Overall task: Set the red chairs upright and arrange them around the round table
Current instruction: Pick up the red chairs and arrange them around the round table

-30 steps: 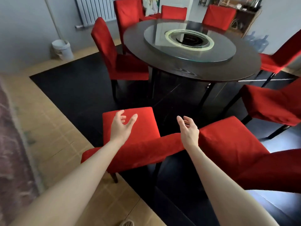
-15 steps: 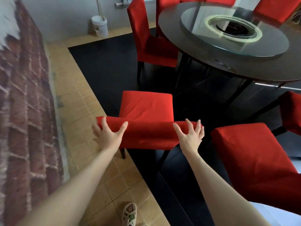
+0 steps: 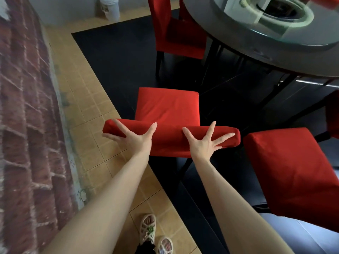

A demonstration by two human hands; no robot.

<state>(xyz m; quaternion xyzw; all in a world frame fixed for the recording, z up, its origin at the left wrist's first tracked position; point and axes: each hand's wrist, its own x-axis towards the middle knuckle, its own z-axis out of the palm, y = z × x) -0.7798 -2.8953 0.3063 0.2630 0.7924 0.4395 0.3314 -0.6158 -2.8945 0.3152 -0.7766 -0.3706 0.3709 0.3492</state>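
An upright red chair stands in front of me, its seat facing the dark round table. My left hand lies flat on the left part of its backrest top, fingers spread wide. My right hand presses on the right part the same way, fingers splayed and not wrapped around. A second red chair stands close on the right, almost touching the backrest's end. A third red chair stands upright at the table's far left side.
A brick wall runs close along my left. A white bucket stands by the far wall. Tan tiles border the black floor. My sandalled feet are below. A glass turntable tops the table.
Both hands came down from the air onto the chair's backrest and spread flat on it. My view swung left and down, closer to the chair.
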